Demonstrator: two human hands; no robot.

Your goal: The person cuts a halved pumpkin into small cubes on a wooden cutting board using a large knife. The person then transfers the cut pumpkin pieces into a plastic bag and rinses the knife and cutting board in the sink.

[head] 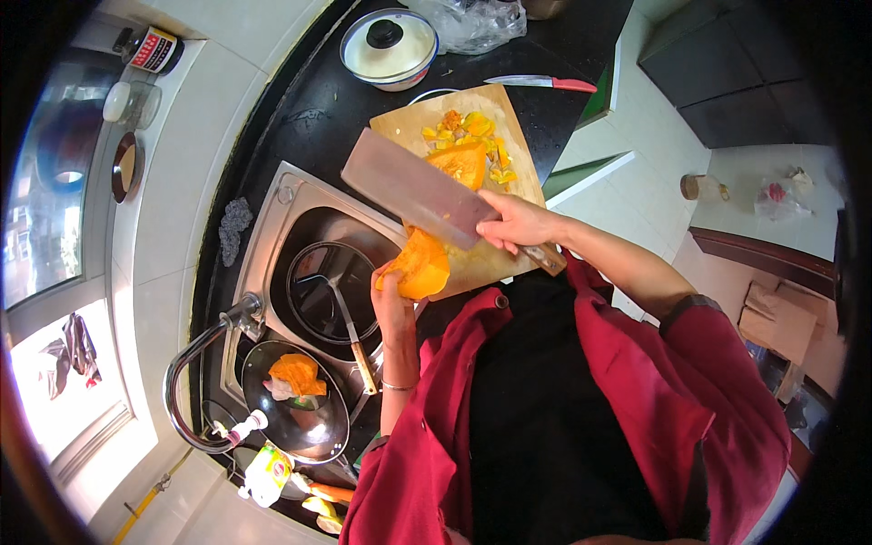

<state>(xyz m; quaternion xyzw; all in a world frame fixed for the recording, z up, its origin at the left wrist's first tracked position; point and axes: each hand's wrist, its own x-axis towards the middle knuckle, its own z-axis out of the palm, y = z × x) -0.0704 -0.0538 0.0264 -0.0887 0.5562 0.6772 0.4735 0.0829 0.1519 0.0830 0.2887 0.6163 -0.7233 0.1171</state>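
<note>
My right hand (514, 219) grips a cleaver (412, 184) where its wooden handle meets the blade; the broad blade is held over a wooden cutting board (524, 180). In my left hand (393, 296) is a piece of orange pumpkin (421, 266), held at the board's edge beside the sink. A larger pumpkin wedge (462, 163) lies on the board, partly hidden by the blade. Pumpkin peelings (477, 126) and a bit of pulp are scattered around that wedge.
A steel sink (327, 228) holds a round pan, with a wooden-handled utensil across it. Below the faucet (178, 395), a wok (317, 436) contains pumpkin pieces. A red-handled knife (531, 82), lidded enamel pot (388, 58) and plastic bag (477, 27) sit beyond the board.
</note>
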